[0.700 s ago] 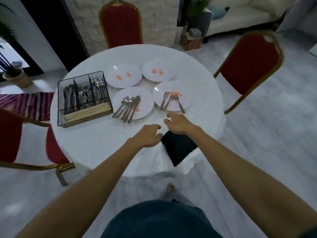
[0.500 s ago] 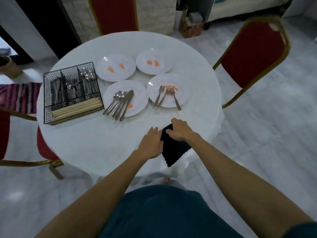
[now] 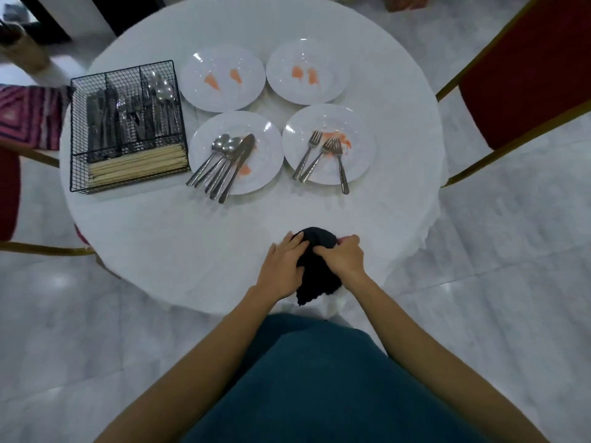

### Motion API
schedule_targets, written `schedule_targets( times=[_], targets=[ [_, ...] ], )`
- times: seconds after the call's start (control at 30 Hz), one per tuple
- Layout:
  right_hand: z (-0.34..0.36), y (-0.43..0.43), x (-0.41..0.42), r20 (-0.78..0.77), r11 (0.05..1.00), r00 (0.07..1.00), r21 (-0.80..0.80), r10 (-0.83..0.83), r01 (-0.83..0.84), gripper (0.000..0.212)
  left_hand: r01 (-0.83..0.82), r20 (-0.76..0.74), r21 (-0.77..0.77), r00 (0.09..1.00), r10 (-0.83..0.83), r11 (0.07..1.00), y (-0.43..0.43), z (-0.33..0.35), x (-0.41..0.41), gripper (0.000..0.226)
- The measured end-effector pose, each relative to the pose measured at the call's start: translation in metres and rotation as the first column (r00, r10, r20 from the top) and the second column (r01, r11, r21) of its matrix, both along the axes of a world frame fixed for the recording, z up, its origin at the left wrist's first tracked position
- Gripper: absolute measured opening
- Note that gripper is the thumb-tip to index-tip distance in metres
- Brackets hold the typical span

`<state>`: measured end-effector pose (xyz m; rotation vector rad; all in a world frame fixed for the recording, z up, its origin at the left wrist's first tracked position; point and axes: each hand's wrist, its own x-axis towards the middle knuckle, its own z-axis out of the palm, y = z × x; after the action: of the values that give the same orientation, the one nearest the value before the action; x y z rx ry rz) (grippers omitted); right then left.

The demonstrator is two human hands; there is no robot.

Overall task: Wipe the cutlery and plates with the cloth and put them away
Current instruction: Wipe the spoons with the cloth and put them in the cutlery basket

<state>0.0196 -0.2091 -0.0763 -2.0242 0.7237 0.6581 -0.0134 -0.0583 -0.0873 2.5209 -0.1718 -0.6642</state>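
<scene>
A black cloth [image 3: 318, 270] hangs over the near edge of the round white table [image 3: 179, 238]. My left hand [image 3: 283, 266] presses its left side and my right hand [image 3: 343, 259] grips its bunched top. Several white plates with orange smears lie beyond. The near-left plate [image 3: 265, 174] carries spoons and a knife [image 3: 224, 164]. The near-right plate [image 3: 358, 155] carries three forks [image 3: 323, 158]. Two far plates [image 3: 224, 55] [image 3: 326, 55] hold no cutlery.
A black wire caddy [image 3: 80, 174] with cutlery and chopsticks stands at the table's left. A red chair with a gold frame [image 3: 524, 78] is at the right, another [image 3: 9, 193] at the left edge. Grey tiled floor surrounds the table.
Both hands came down onto the black cloth at the table's near edge and bunched it up. The camera tilted further down over the table.
</scene>
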Motion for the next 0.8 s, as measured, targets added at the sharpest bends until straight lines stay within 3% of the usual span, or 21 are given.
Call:
schedule_targets(
  times=[0.07, 0.13, 0.27, 0.5, 0.67, 0.8],
  targets=[
    [0.005, 0.0, 0.005, -0.109, 0.955, 0.979, 0.223, -0.175, 0.196, 0.039, -0.037, -0.011, -0.054, 0.999, 0.037, 0.998, 0.0, 0.002, 0.001, 0.057],
    [0.019, 0.005, 0.01, -0.196, 0.889, 0.951, 0.348, -0.24, 0.296, 0.023, -0.109, -0.003, -0.132, 0.994, 0.109, 0.985, 0.004, 0.005, 0.004, 0.05],
    [0.036, 0.029, 0.015, -0.104, 0.883, 0.981, 0.427, -0.166, 0.194, 0.023, -0.281, -0.02, -0.222, 0.959, 0.283, 0.934, 0.023, 0.024, 0.02, 0.04],
    [0.06, 0.089, 0.043, 0.129, 0.922, 0.987, 0.385, -0.1, 0.043, 0.005, -0.346, 0.032, -0.279, 0.929, 0.369, 0.896, 0.098, 0.059, 0.059, 0.032],
    [0.073, 0.13, 0.054, 0.134, 0.899, 0.977, 0.428, -0.166, 0.094, 0.033, -0.638, 0.053, -0.265, 0.739, 0.671, 0.723, 0.182, 0.065, 0.099, 0.027],
    [0.078, 0.149, 0.055, 0.014, 0.827, 0.955, 0.504, -0.295, 0.248, 0.037, -0.681, 0.085, -0.077, 0.723, 0.686, 0.728, 0.224, 0.052, 0.126, 0.026]
  ],
)
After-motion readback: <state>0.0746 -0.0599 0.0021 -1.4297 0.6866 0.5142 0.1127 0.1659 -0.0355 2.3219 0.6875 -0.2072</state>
